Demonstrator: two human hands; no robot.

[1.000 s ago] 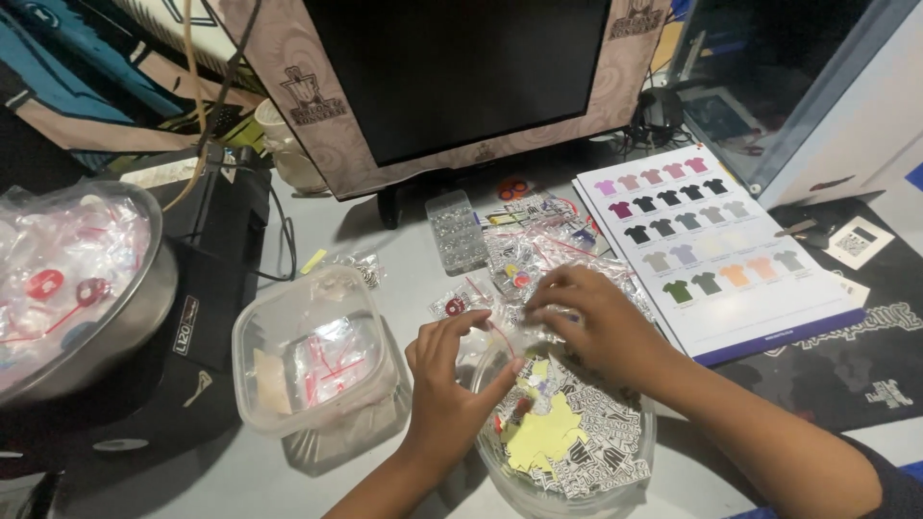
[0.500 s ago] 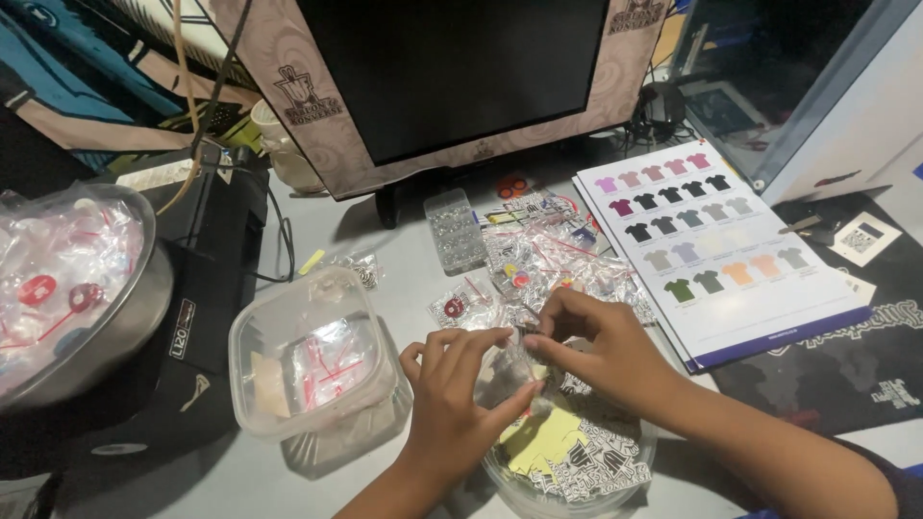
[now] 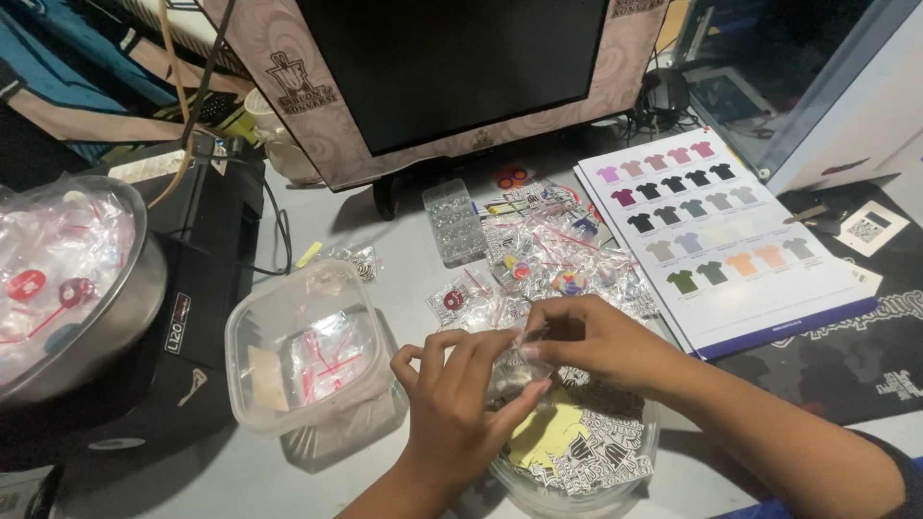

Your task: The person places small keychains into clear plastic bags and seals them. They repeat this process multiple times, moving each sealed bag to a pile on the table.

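Both of my hands meet over a round clear bowl (image 3: 630, 469) filled with black-and-white printed stickers and a yellow paper piece (image 3: 543, 431). My left hand (image 3: 460, 404) and my right hand (image 3: 588, 338) together pinch a small clear plastic sleeve (image 3: 514, 370) between their fingertips, just above the bowl. What is inside the sleeve is too small to tell.
A square clear tub (image 3: 300, 358) with packets stands left of my hands. A steel bowl (image 3: 87, 308) of bagged items sits far left on a black box. A pile of small packets (image 3: 548, 255), a monitor (image 3: 452, 72) and a shirt colour chart (image 3: 716, 226) lie behind.
Both hands have drawn slightly nearer to me over the bowl, still working the small clear sleeve between the fingertips. The view has shifted a little.
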